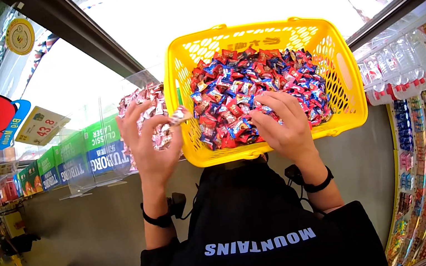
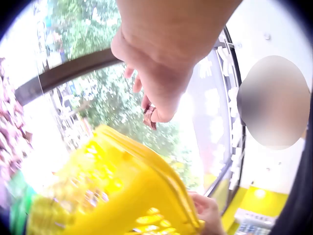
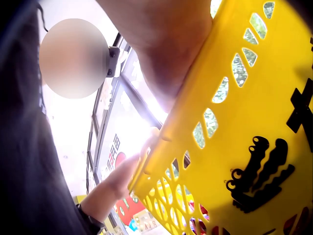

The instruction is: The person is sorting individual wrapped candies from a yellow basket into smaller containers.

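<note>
A yellow basket (image 1: 355, 103) holds a heap of red and blue wrapped candies (image 1: 231, 87). Beside its left wall, my left hand (image 1: 149, 141) pinches a pinkish-brown wrapped candy (image 1: 181, 116) between thumb and finger. That same candy (image 2: 150, 117) shows in the left wrist view, at the tips of my left hand (image 2: 159, 81). My right hand (image 1: 286, 123) is over the basket's near side, its bent fingers at the candies; whether it grips one I cannot tell. The basket's wall (image 3: 239, 117) hides its fingers in the right wrist view.
Pinkish wrapped candies (image 1: 154, 100) lie in a clear bin left of the basket. Green and blue drink cartons (image 1: 98, 146) line the left side. Bottles with red caps (image 1: 401, 65) stand to the right, above shelves of small goods (image 1: 425, 154). Windows rise beyond the basket.
</note>
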The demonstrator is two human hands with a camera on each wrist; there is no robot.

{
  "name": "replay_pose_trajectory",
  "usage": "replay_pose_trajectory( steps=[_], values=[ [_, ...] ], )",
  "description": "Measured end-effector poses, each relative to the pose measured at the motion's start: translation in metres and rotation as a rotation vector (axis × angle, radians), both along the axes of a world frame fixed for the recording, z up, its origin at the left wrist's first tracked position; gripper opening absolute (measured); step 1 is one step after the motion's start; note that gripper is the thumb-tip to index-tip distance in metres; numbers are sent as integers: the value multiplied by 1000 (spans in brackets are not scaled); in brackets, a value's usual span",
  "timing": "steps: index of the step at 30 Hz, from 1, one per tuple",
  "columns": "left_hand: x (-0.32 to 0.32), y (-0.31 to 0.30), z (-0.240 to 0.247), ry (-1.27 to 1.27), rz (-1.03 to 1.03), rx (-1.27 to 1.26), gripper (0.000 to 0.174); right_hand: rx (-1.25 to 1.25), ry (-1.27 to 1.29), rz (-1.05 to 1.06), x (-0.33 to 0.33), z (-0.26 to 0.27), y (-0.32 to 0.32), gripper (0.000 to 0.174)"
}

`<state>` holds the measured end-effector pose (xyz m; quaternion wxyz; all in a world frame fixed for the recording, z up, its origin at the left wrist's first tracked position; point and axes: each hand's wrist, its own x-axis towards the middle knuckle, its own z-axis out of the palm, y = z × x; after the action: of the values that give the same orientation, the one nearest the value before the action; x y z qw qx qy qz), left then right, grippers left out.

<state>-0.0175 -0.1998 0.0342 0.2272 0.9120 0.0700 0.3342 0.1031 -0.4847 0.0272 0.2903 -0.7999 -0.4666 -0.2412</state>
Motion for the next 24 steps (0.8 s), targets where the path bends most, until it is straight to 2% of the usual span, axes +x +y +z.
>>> replay_pose_trajectory(
  steps=[3,6,11,14,18,21,24],
  values=[
    [-22,36,-24,-107,221,77,22,-15,17,4,0,-1,1,25],
    [-33,57,-63,63,273,61,24,-37,27,9,0,0,0,25],
    [-39,76,-133,216,206,102,28,-42,43,5,0,-1,1,23],
    [-38,72,-134,257,226,170,33,-33,51,9,0,-3,0,23],
    [-28,61,-90,202,188,97,37,-33,50,-2,-1,-2,-1,21],
    [-18,44,-19,157,104,72,37,-23,33,-7,-1,1,0,20],
    [0,26,39,119,-46,121,35,29,38,-8,-3,-1,-2,28]
  ],
)
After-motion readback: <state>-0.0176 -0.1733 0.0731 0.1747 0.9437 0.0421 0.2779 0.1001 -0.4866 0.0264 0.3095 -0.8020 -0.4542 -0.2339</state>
